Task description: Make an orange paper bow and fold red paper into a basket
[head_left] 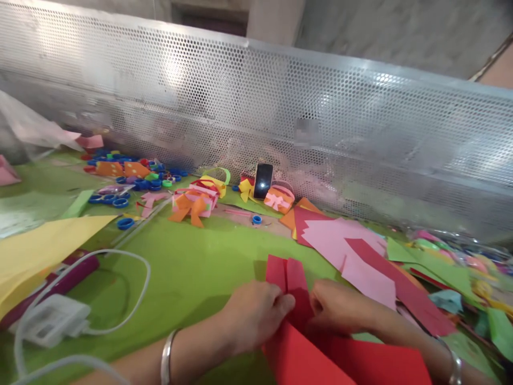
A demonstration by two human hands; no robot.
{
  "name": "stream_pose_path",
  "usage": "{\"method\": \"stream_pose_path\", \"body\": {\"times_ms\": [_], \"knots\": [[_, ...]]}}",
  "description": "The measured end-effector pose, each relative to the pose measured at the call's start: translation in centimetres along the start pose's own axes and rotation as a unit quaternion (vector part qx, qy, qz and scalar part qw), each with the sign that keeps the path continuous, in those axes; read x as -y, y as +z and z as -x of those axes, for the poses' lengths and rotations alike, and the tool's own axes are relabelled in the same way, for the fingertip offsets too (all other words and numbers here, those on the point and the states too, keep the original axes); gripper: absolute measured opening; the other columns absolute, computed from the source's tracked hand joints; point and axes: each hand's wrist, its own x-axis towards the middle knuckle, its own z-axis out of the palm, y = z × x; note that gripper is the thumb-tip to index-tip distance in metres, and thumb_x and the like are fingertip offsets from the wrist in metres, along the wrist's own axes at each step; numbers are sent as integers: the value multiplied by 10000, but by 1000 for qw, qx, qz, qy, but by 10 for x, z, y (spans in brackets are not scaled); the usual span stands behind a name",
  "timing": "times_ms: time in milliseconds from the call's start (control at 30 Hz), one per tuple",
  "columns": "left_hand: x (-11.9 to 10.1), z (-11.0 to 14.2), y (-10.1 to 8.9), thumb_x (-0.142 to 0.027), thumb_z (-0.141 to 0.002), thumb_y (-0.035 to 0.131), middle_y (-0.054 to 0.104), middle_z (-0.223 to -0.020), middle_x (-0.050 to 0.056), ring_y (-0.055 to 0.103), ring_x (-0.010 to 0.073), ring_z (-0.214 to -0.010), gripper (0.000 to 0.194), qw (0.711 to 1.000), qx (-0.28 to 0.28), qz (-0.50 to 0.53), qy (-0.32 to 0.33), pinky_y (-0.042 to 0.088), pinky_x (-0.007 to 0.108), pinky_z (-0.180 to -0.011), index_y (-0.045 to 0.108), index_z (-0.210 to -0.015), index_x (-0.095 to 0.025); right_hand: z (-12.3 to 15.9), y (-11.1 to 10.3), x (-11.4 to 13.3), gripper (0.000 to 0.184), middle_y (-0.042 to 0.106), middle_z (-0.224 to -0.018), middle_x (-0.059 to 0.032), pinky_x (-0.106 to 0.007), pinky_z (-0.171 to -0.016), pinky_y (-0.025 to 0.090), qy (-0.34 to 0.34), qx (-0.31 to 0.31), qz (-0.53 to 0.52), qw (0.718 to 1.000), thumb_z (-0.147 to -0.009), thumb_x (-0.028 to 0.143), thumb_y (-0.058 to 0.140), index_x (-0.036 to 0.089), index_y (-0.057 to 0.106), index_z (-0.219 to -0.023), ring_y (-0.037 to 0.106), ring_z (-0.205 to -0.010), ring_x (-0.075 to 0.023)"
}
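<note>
A folded sheet of red paper lies in front of me, with two narrow flaps pointing away and wider parts spreading toward me. My left hand is closed on its left side, thumb pressing near the centre fold. On the right, my right hand has its fingers curled against the paper's edge; its fingertips are partly hidden. Past the right hand lie a pink paper sheet and a dark red paper strip.
A white charger with a looping cable sits left, beside a purple object and yellow paper. Paper bags with bows, a propped phone and blue rings stand before a perforated metal panel.
</note>
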Motion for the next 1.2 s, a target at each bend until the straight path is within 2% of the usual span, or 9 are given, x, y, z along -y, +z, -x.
{"method": "stream_pose_path", "body": {"times_ms": [167,333,433,533,633,733,867,1067,1200], "knots": [[-2,1,-3,-403,-955,194,709,-789,85,652,214,-718,552,1000,20,22,-5,412,279,-599,678,-801,-186,-3,0,-6,277,430,-346,43,-199,-340,254,0,43,-46,998,-614,273,574,187,465,-374,397,-334,-86],[4,-3,-5,-172,-892,340,715,-847,53,646,185,-769,335,1000,-7,10,21,447,273,-696,674,-877,-183,-4,1,-11,313,392,-346,55,-196,-329,232,-18,46,-89,995,-642,292,584,193,423,-393,370,-332,-80],[10,-8,-11,-147,-894,344,716,-841,24,638,145,-770,320,992,11,116,43,463,238,-705,645,-991,-190,-2,0,-12,301,386,-355,59,-201,-326,210,-34,44,-108,993,-636,278,597,191,426,-404,358,-335,-75],[18,-18,-18,-185,-925,327,708,-859,22,621,133,-819,324,975,-12,170,145,461,239,-762,634,-1028,-188,1,-4,-8,312,372,-367,62,-212,-327,181,-48,35,-116,991,-643,277,607,189,418,-411,344,-343,-70],[28,-29,-20,-132,-867,443,661,-958,33,575,148,-947,291,955,-53,54,286,387,292,-922,707,-942,-229,3,-7,-4,327,355,-400,72,-223,-336,156,-53,19,-118,991,-630,275,648,188,399,-435,309,-359,-59],[33,-36,-18,-126,-814,560,595,-1089,21,513,173,-1059,316,933,-32,-62,354,316,336,-1004,731,-965,-346,2,-9,-4,344,328,-429,74,-243,-351,127,-52,0,-115,992,-602,265,687,190,390,-446,272,-377,-55],[28,-37,-19,-106,-802,578,546,-1211,-8,452,198,-1132,417,922,3,-141,362,293,366,-1029,697,-1022,-440,0,-7,-7,384,283,-416,68,-265,-374,107,-65,-12,-113,991,-603,247,698,189,367,-419,236,-379,-55],[23,-35,-16,-293,-854,593,550,-1215,25,463,237,-1117,230,917,30,-161,365,347,377,-963,705,-1018,-408,6,-8,-14,398,298,-453,64,-265,-378,121,-87,7,-135,987,-716,356,627,191,366,-465,224,-402,-64],[25,-31,-11,-313,-875,573,577,-1148,2,493,214,-1057,186,931,1,-150,332,354,325,-927,722,-974,-362,7,-13,-21,419,260,-430,63,-273,-407,138,-115,13,-122,986,-793,333,525,195,324,-452,184,-409,-74]]}}
